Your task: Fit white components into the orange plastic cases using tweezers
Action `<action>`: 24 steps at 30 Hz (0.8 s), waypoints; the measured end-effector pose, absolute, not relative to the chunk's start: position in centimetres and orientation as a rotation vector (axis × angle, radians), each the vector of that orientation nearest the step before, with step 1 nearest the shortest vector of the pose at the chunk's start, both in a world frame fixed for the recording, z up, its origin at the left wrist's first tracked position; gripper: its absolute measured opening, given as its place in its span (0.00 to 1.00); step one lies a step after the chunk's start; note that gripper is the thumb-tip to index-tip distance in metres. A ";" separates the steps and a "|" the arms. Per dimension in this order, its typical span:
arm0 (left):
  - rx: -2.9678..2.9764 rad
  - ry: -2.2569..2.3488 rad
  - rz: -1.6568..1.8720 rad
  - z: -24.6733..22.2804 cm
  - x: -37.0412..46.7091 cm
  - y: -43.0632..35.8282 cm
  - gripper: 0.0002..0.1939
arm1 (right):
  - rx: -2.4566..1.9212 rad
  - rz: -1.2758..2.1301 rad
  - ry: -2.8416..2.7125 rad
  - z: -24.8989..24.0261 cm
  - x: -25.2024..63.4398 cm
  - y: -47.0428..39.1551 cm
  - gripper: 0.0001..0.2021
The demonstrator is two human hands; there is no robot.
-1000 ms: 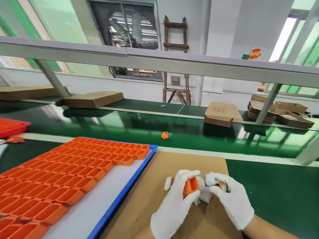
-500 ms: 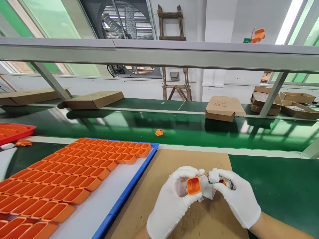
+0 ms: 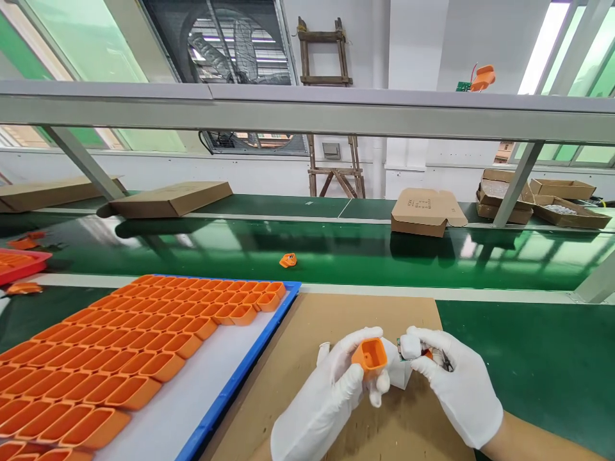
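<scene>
In a white glove, my left hand (image 3: 331, 390) grips a small orange cup (image 3: 370, 356), its open side turned up toward the camera. My right hand (image 3: 456, 384), also gloved, pinches a small white block (image 3: 410, 346) with a green edge at its left side. Something orange and dark metallic shows between the right fingers, partly hidden. Between the hands, a white box-like piece (image 3: 400, 372) rests on the brown cardboard sheet (image 3: 298, 346). Left of my hands, a blue-rimmed tray (image 3: 240, 376) holds rows of several orange cups (image 3: 158, 333).
A green belt (image 3: 230, 250) runs across behind the cardboard, carrying a small orange part (image 3: 288, 260). Cardboard boxes (image 3: 423, 211) stand beyond it. A grey rail (image 3: 307, 112) crosses above. A red tray (image 3: 22, 266) lies at the far left.
The orange cup has tilted upward in my left hand, and the left fingers have shifted around it. The small orange part on the belt has moved left. The view has shifted slightly.
</scene>
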State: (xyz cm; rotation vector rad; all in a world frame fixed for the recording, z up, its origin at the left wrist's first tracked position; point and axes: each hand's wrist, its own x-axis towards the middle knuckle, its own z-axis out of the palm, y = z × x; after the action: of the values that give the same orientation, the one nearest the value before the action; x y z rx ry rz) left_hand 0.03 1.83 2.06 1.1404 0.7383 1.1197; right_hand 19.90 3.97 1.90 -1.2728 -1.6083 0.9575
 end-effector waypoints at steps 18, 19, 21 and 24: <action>0.974 0.617 1.058 2.6 -0.3 1.8 0.26 | -1.164 0.872 -1.581 1.2 19.9 3.6 0.13; 0.970 0.645 1.048 2.5 -0.2 1.8 0.26 | -1.154 0.875 -1.579 1.2 19.9 3.5 0.13; 0.951 0.696 1.054 2.2 -0.1 1.9 0.25 | -1.130 0.875 -1.587 1.3 19.9 3.4 0.12; 0.924 0.728 1.065 1.5 0.3 2.0 0.25 | -1.070 0.828 -1.653 1.6 19.7 3.1 0.11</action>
State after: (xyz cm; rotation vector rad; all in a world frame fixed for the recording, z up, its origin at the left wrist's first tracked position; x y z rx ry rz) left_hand 0.27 2.04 1.52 0.9237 0.7284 1.0653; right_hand 19.75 3.10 1.61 -1.0703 -1.6530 0.8285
